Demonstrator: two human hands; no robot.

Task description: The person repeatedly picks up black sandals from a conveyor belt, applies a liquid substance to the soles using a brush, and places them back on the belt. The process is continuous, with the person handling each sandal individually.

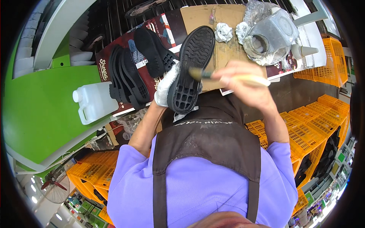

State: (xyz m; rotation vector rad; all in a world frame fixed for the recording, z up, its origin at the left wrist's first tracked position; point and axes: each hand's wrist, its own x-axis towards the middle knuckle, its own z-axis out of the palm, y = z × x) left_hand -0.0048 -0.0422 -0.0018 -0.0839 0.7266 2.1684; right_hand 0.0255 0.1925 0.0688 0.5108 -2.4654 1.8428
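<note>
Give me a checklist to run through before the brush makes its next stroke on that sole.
1. Black shoe sole held firm: ok, the left hand, in a white glove, grips its lower edge, tread side up.
2. Brush in hand: ok, the right hand holds its handle, bristles at the sole's edge.
3. Bristles loaded: cannot tell, the tip is blurred.
4. Glue tub within reach: ok, it sits open on the cardboard just beyond the right hand.
5. Next soles ready: ok, a stack of black soles lies beside the left hand.
</note>
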